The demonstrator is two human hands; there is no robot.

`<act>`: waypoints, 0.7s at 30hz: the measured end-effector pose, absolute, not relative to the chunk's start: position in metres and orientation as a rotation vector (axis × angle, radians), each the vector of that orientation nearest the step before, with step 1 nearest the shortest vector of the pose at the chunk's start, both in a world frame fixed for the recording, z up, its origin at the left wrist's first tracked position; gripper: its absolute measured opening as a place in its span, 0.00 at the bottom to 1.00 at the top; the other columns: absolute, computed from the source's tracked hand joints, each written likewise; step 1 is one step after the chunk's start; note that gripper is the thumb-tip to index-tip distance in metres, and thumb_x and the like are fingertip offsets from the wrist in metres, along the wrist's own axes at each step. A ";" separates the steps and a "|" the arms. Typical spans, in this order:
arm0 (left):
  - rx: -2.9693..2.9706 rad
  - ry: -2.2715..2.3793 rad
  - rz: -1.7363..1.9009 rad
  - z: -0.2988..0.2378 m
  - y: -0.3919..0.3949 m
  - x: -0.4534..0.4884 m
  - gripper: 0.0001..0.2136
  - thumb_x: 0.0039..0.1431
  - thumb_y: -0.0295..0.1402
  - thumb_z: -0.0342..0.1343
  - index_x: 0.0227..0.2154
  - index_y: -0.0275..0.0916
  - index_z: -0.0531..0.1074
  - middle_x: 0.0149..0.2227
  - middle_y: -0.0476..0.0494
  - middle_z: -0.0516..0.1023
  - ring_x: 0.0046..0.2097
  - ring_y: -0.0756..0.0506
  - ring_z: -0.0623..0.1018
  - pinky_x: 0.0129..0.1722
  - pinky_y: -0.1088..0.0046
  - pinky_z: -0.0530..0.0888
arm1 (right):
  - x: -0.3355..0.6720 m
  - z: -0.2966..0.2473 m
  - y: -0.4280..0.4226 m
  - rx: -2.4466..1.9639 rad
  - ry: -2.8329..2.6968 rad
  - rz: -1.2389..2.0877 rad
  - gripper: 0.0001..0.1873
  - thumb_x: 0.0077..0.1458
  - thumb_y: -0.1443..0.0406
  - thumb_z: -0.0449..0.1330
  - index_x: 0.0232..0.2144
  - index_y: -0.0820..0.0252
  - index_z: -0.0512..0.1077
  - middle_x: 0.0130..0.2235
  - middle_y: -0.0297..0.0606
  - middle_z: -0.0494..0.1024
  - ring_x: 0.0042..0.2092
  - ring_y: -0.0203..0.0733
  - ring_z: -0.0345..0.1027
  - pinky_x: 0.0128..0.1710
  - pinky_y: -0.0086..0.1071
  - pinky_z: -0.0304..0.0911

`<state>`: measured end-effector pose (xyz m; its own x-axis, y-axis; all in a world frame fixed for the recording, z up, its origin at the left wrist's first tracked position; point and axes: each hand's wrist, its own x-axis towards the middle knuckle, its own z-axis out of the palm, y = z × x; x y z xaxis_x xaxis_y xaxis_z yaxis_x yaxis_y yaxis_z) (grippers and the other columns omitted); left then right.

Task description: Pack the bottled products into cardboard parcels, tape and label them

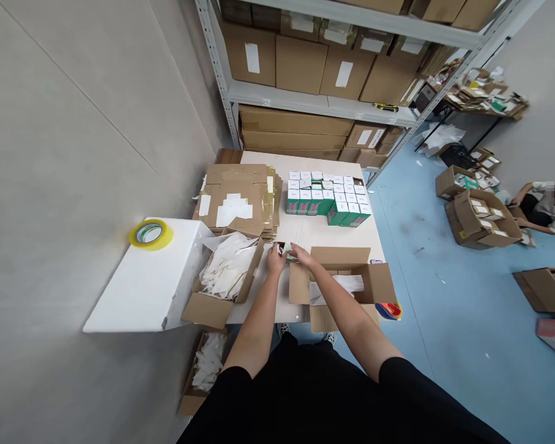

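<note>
Two bare hands working over a pale worktop (312, 233), seen from above. The left hand (275, 259) and right hand (301, 254) meet at mid-worktop, fingers curled and closing from either side on a small green-and-white box (285, 250), which is largely hidden by the fingers; its exact shape and markings cannot be told. Directly beyond the hands stand tight rows of upright white-topped boxes with green sides (328, 198), well apart from the hands. Beyond the left hand and beside these rows lies a stack of flattened cardboard (235, 197) bearing white labels. Just left of the left hand sits an open carton (226, 302) filled with loose white packets (226, 266). Just below the right forearm is a second open carton (346, 287) with white material (337, 287) inside, and a red-and-blue object (388, 311) lies at its near right corner. Farther left of the hands, a white board (150, 277) projects from the wall side, carrying a yellow roll of packing tape (150, 234). Steel shelving (314, 98) stacked with cardboard cartons (300, 65) rises beyond the worktop. Far right of the hands, a seated co-worker (536, 206) is on the blue floor (425, 296) beside open cartons (481, 219).
</note>
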<state>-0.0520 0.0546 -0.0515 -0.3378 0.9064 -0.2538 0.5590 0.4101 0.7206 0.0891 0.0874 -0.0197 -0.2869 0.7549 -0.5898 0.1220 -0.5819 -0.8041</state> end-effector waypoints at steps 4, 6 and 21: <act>1.239 2.071 0.669 -0.038 0.050 -0.059 0.33 0.60 0.30 0.60 0.68 0.33 0.63 0.61 0.24 0.72 0.61 0.32 0.76 0.61 0.56 0.71 | 0.091 -0.006 0.085 -1.528 -1.182 1.847 0.29 0.68 0.56 0.54 0.69 0.48 0.66 0.64 0.44 0.76 0.67 0.45 0.67 0.67 0.47 0.61; 1.259 2.096 0.700 -0.027 0.047 -0.064 0.35 0.59 0.31 0.60 0.69 0.32 0.62 0.62 0.23 0.71 0.63 0.31 0.74 0.63 0.54 0.69 | 0.094 0.003 0.085 -1.529 -1.227 1.801 0.29 0.68 0.56 0.53 0.69 0.48 0.66 0.65 0.43 0.74 0.68 0.45 0.66 0.67 0.46 0.61; 1.198 1.849 1.258 0.064 -0.008 -0.107 0.35 0.72 0.34 0.49 0.78 0.44 0.42 0.71 0.41 0.67 0.69 0.45 0.70 0.67 0.66 0.70 | 0.123 0.046 0.070 -1.366 -1.375 1.391 0.36 0.62 0.53 0.57 0.71 0.52 0.64 0.70 0.40 0.69 0.73 0.49 0.55 0.73 0.46 0.51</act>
